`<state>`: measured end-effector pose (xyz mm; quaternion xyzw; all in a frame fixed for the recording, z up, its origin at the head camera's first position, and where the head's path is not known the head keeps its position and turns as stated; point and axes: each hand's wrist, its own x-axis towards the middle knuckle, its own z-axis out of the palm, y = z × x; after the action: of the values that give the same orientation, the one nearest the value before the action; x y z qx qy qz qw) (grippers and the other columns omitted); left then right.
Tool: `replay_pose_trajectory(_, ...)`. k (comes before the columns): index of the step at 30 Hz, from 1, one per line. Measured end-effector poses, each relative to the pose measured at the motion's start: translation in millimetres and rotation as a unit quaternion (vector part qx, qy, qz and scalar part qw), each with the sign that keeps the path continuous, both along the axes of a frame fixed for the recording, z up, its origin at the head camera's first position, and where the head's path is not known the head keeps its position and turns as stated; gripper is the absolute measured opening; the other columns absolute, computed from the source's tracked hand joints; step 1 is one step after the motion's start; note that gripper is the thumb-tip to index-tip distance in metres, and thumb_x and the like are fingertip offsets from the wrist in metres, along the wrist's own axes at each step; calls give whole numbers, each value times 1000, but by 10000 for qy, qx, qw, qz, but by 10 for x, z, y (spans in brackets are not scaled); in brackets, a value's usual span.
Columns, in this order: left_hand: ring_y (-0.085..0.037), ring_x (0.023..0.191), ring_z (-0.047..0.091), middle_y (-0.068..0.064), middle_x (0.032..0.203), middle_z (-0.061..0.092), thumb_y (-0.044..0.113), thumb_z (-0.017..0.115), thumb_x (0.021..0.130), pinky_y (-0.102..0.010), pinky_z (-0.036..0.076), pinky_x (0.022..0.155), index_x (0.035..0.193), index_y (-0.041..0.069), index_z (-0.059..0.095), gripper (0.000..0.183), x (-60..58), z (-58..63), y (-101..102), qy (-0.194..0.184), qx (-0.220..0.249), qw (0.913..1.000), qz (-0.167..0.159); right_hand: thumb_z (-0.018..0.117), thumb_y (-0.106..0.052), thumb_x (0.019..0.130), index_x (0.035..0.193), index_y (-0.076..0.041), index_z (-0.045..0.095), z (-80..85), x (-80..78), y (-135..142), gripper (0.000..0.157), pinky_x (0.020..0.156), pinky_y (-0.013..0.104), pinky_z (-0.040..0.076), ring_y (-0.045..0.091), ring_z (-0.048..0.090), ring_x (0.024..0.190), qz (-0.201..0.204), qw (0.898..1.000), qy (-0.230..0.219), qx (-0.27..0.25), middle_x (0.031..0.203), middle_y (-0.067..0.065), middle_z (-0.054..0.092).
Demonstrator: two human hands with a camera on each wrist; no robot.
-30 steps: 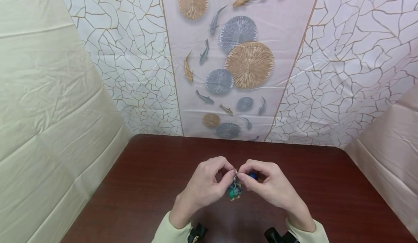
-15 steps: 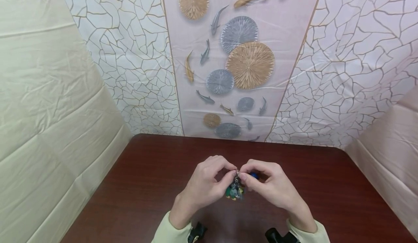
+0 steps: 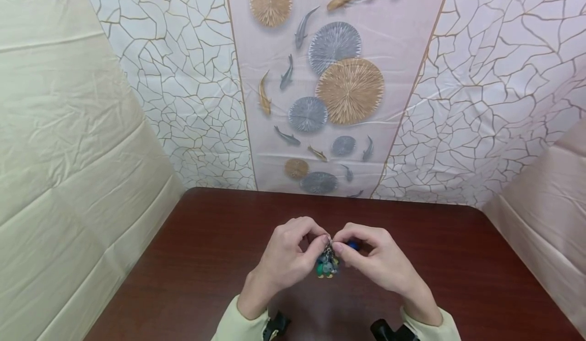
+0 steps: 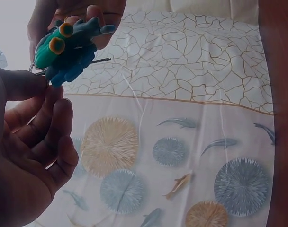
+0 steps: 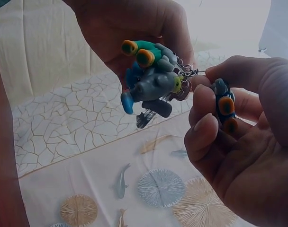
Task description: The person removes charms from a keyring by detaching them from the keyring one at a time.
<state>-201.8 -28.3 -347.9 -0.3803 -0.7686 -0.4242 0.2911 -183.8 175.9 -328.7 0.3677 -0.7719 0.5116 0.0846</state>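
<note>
Over the dark red table (image 3: 192,275) both hands meet at a small metal key ring (image 3: 329,240). From the ring hangs a bunch of little toy animal charms (image 3: 327,267) in green, blue and grey (image 5: 151,82) (image 4: 66,49). My left hand (image 3: 286,257) pinches the ring between thumb and forefinger. My right hand (image 3: 375,259) pinches the ring's other side and keeps a separate blue and orange charm (image 5: 225,106) (image 3: 353,246) tucked under its curled fingers.
Patterned cloth walls stand close: cracked-tile print with fish and round discs (image 3: 339,81) at the back, plain cream sheets (image 3: 68,152) at the sides. Black wrist camera mounts (image 3: 274,327) show at the bottom edge.
The hands stay together at the ring. The hanging bunch of charms has swung and turned slightly below the fingers.
</note>
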Motion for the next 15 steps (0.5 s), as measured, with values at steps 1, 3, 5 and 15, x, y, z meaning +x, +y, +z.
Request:
replay_pose_trajectory(1, -2, 69, 51, 8, 79, 66, 12, 66, 90, -12, 44, 64, 86, 17, 66, 6, 2, 1, -2, -72, 5, 10000, 14, 64, 0, 92, 94, -16, 67, -1, -1, -4, 16, 51, 27, 52, 6, 57, 63, -14, 10000, 7, 20, 77, -4, 59)
replay_pose_trajectory(3, -1, 69, 51, 8, 79, 66, 13, 66, 90, -11, 43, 64, 86, 17, 66, 6, 7, 1, -7, -193, 14, 9998, 43, 64, -1, 92, 94, -16, 67, -3, -3, -12, 16, 51, 25, 51, 6, 57, 63, -34, 10000, 22, 58, 78, -5, 59)
replay_pose_trajectory(5, -2, 69, 51, 8, 79, 66, 13, 66, 90, -11, 43, 64, 86, 17, 66, 6, 7, 1, -12, -248, 22, 9997, 75, 64, -1, 92, 94, -17, 68, -5, -4, -17, 16, 50, 24, 50, 6, 56, 62, -45, 9999, 43, 85, 78, -5, 60)
replay_pose_trajectory(15, -1, 68, 51, 9, 79, 66, 15, 66, 91, -12, 45, 62, 86, 18, 66, 6, 2, -20, 9, -467, 29, 9988, 123, 67, -4, 90, 91, -20, 68, -15, 19, 5, 17, 49, 20, 46, 4, 52, 60, -323, 9986, 277, 318, 75, -10, 57)
